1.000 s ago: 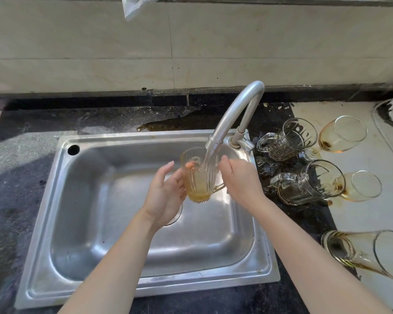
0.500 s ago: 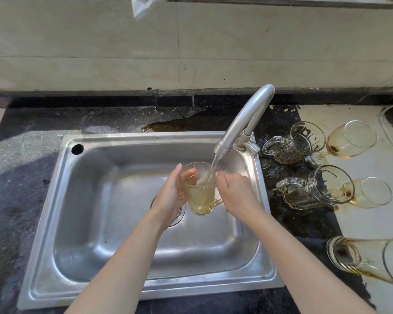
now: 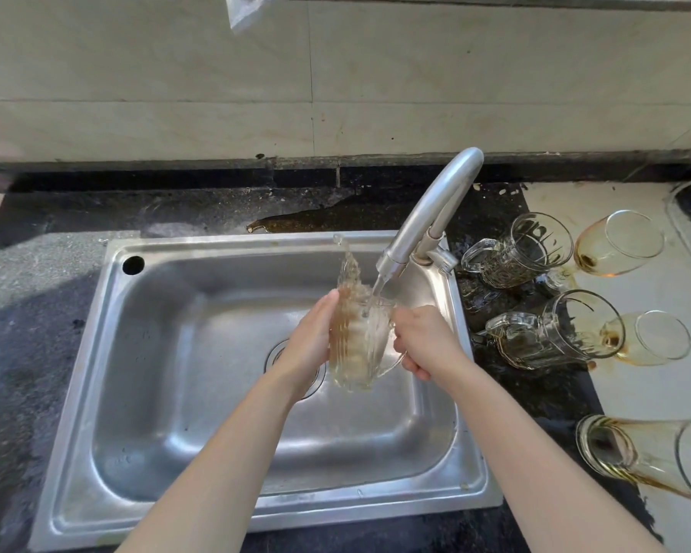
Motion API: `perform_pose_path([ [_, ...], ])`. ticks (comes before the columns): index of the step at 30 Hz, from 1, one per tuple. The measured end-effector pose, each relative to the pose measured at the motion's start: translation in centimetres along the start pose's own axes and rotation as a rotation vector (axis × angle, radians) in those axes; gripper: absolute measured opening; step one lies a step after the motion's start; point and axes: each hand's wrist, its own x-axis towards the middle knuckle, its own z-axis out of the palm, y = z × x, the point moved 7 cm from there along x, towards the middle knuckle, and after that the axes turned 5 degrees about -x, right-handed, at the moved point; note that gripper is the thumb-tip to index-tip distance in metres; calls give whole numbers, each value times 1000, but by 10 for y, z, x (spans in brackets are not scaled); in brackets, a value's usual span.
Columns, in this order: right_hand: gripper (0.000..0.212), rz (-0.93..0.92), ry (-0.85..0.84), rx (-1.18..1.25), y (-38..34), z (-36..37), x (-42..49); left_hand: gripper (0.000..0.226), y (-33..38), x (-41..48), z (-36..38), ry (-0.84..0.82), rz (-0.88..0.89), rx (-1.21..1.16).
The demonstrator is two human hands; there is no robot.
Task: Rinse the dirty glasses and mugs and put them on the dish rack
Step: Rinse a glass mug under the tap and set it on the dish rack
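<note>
Both hands are on one clear ribbed glass mug, held upright over the basin of the stainless steel sink, directly beneath the spout of the curved silver faucet. The right hand is clenched round the mug's handle, fingers curled under it. The left hand lies flat against the mug's left wall, fingers together and nearly straight, pressing rather than wrapping; its thumb is hidden. A thin water stream runs into the mug, and a brownish splash leaps up from its rim on the left.

Right of the sink, on the wet black stone counter, two more clear glass mugs lie on their sides, handles pointing towards the sink. Just beyond them, two amber-stained stemless glasses lie tipped on the pale counter section, with brown dribbles beneath. One tall stained tumbler lies nearer, at the right edge. A brown puddle sits behind the sink, below the beige tiled wall.
</note>
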Motion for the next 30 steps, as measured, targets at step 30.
perform_pose_path([
  [30, 36, -333, 373, -298, -48, -16, -16, 58, 19, -2, 29, -45, 86, 7],
])
